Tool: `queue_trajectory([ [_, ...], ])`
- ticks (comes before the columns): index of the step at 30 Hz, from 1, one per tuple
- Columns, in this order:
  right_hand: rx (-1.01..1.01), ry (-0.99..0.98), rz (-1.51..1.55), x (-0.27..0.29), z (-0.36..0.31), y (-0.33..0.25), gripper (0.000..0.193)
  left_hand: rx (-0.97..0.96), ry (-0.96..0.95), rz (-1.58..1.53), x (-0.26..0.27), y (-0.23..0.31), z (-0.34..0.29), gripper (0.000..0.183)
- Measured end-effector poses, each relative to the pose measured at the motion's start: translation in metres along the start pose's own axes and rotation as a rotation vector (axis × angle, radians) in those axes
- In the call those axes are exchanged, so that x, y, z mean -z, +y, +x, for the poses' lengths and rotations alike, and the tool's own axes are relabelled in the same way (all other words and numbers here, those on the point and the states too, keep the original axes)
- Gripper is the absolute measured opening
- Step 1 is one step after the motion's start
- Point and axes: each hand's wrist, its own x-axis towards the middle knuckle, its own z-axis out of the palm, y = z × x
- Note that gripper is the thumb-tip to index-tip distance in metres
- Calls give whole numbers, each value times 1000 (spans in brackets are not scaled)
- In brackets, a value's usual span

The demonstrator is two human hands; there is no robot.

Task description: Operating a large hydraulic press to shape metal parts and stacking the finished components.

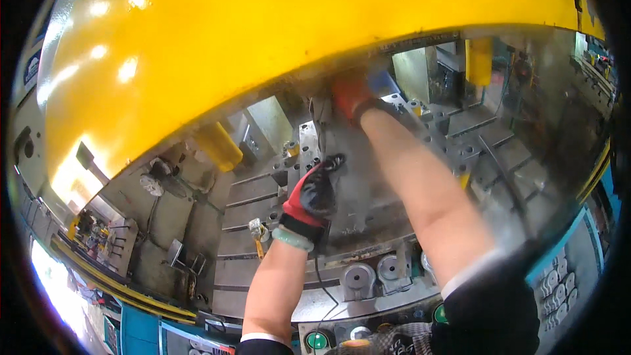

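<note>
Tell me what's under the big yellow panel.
Below the panel: slotted metal bed, two yellow posts, and the right hand, blurred; anything it touches is hidden.

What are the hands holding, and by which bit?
I can't tell: the left hand is near a thin cable, grip unclear; the right hand is blurred.

Left hand [314, 196]; yellow panel [315, 6] above
</note>
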Motion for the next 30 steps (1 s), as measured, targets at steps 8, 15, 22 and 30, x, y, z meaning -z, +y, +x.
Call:
queue_trajectory([
  [8,34,657,169,-31,-31,15,36,96,-97,-139,-7,-20,-12,31],
  [15,-76,-181,-189,-1,8,-7,36,-333,-29,194,-5,-3,14,32],
  [22,209,-104,202,-46,21,2,46,28,101,-306,53,-23,-30,32],
  [30,-386,137,1999,5,-89,-47,47,14,43,-37,9,-8,-76,30],
])
